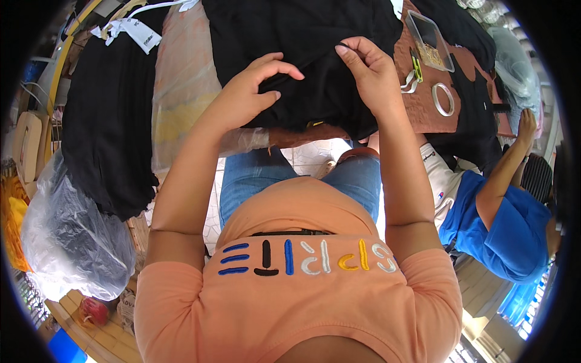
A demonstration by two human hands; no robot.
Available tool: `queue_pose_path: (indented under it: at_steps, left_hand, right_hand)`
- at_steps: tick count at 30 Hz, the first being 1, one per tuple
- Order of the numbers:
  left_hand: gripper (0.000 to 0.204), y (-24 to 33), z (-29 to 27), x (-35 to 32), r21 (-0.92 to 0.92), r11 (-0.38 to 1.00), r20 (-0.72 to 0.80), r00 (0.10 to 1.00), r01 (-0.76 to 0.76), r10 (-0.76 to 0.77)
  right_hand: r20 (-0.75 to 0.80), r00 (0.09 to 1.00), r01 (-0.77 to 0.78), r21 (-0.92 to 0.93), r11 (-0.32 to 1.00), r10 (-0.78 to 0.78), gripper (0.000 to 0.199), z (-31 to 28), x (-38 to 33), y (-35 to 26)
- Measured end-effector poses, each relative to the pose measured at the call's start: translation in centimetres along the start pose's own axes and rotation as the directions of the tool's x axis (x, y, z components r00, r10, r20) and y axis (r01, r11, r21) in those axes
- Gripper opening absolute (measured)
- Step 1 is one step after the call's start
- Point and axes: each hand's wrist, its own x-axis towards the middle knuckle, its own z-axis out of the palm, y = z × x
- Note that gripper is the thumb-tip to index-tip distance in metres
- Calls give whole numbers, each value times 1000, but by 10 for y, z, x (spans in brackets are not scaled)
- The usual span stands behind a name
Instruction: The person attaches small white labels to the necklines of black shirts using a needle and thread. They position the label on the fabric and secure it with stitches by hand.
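A large black cloth (pixel 278 30) is spread on the table in front of me, its near edge drooping over the table's front. My right hand (pixel 370 71) pinches a bit of this cloth between thumb and forefinger, the other fingers curled in. Over the left part of the cloth is my left hand (pixel 247 91), its thumb and fingers apart and nothing between them. Whether its fingertips touch the fabric I cannot tell.
Right of the cloth, brown fabric (pixel 423 115) bears a clear box (pixel 449 59) of small gold pieces, green snips (pixel 416 65) and a white tape ring (pixel 435 100). Folded black fabric (pixel 109 127) and a plastic bag (pixel 78 236) lie left. A person in blue (pixel 496 224) sits right.
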Motion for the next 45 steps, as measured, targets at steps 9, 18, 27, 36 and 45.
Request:
queue_pose_path:
  at_steps: [9,18,27,36,45]
  left_hand:
    - [30,10,-6,-2,-181,973,131,984,146,-123]
    - [28,1,-3,-10,-352,893,156,958,281,-240]
    - [27,15,-4,-13,-450,843,130,955,295,-265]
    - [28,15,-2,-17,-488,804,144,940,339,-309]
    - [25,21,-3,-16,-319,922,12,973,221,-229]
  right_hand:
    - [-100,995,8,32,999,-4,21,-2,12,16]
    - [145,983,153,-305,940,-112,23,34,-58,-35]
    - [285,933,-268,153,951,217,15,42,-64,-7]
    - [258,945,-274,284,919,202,18,34,-64,-5]
    - [424,855,-453,337,825,297,18,16,-60,-28]
